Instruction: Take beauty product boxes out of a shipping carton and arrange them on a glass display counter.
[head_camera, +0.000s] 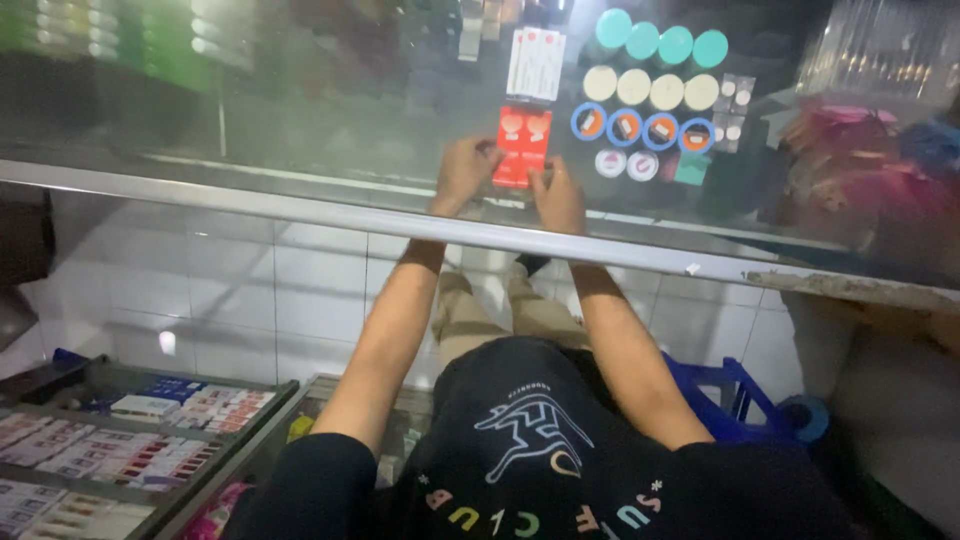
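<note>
Both my arms reach under the metal rail (300, 208) of a glass display case. My left hand (463, 172) and my right hand (556, 195) grip a stack of red flat packets (522, 143) from either side, on the shelf inside the case. Just behind the red packets stands a row of white packets (535, 62). To their right lie round compacts in rows: teal ones (660, 38), cream ones (650, 90) and blue-rimmed ones (640, 128).
Pink and dark wrapped goods (860, 180) crowd the case's right side. A lower glass counter at bottom left holds several rows of small boxes (120, 450). A blue plastic stool (740, 395) sits on the white tiled floor (250, 300) by my knees.
</note>
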